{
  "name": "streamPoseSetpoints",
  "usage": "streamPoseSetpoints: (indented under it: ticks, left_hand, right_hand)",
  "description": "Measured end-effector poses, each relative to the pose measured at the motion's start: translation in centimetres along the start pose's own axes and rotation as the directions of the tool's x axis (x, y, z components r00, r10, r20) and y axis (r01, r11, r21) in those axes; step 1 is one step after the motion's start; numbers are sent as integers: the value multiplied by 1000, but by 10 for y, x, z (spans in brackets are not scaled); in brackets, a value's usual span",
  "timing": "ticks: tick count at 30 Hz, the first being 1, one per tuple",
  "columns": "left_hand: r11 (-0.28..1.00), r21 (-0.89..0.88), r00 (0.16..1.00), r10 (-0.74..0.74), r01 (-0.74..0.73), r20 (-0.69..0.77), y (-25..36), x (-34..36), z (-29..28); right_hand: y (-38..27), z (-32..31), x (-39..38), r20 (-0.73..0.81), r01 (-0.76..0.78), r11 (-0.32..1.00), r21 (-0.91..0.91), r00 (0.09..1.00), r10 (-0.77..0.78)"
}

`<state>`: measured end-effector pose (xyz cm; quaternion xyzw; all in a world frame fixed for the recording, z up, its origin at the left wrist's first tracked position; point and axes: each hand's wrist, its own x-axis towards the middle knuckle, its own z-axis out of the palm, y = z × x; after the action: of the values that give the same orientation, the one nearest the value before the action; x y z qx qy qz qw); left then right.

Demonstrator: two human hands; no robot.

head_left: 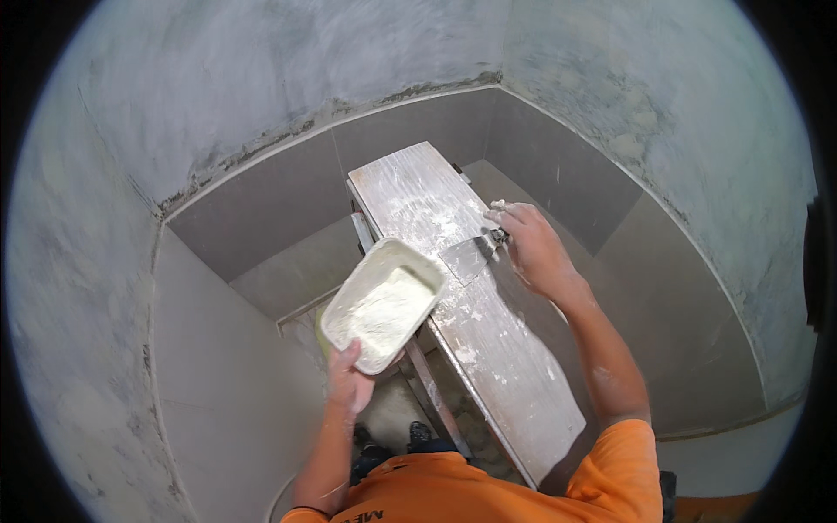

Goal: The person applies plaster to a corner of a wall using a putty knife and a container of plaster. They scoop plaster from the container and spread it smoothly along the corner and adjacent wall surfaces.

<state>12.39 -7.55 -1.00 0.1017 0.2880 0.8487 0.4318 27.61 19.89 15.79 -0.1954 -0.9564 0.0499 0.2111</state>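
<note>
My left hand [350,382] grips the near end of a pale plastic tub [335,315], its thumb over the rim. White powder or plaster [392,305] lies inside, and the tub is tilted beside the bench's left edge. In my right hand [534,248] is a putty knife [471,259], fingers closed round its handle. Its wide metal blade is low over the bench top; I cannot tell whether it touches. The long wooden bench [514,375] is smeared and speckled with white.
Grey tiles [418,131] line the lower walls, with patchy plastered wall [288,70] above them. The bench's leg [436,401] reaches the floor near my shoes [420,433]. A dark object [815,261] stands at the far right rim.
</note>
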Motion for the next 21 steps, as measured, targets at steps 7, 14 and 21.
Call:
streamPoseSetpoints:
  ticks: [7,14,21]
  left_hand:
    - [998,15,993,54,-53,-104,19,-32,-18]
    - [989,5,981,150,-151,-126,28,-70,-74]
    - [945,-173,898,192,-278,-397,24,-167,-141]
  right_hand:
    - [28,29,5,150,141,923,-358,984,-92]
    - [-13,19,5,160,219,954,-204,969,-188]
    - [-142,58,-3,240,122,912,392,943,-229]
